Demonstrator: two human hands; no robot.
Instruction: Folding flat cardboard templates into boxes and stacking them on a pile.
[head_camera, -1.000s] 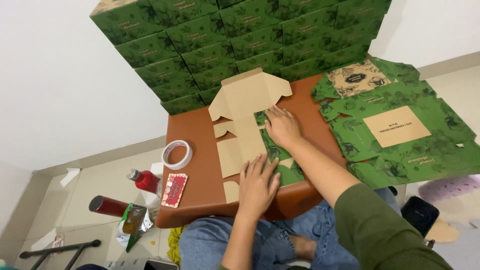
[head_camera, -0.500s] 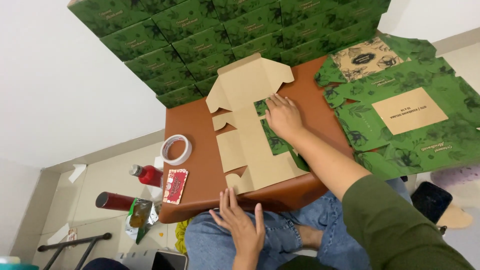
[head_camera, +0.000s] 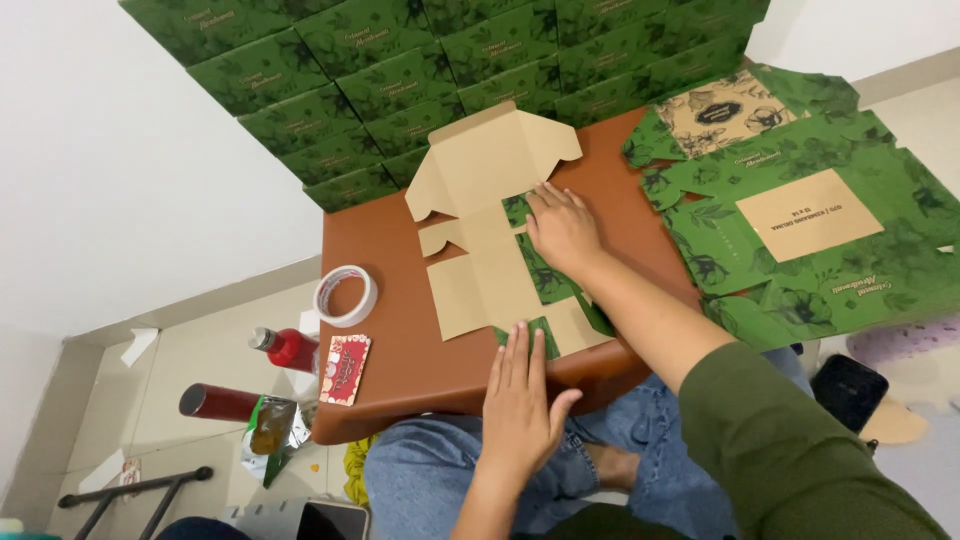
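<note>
An unfolded cardboard box blank (head_camera: 490, 235), brown inside with green printed flaps, lies flat on the brown table (head_camera: 400, 340), its far end toward the wall of stacked green boxes (head_camera: 400, 70). The right hand (head_camera: 562, 228) presses palm-down on the middle of the blank with fingers spread, gripping nothing. The left hand (head_camera: 520, 400) lies flat and open at the blank's near edge, fingertips on a green flap; a tape roll (head_camera: 346, 296) sits left of the blank.

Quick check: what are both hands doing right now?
Left hand: open, flat on the unfolded brown-and-green cardboard box blank, near edge.
Right hand: open, pressing the blank's middle.
</note>
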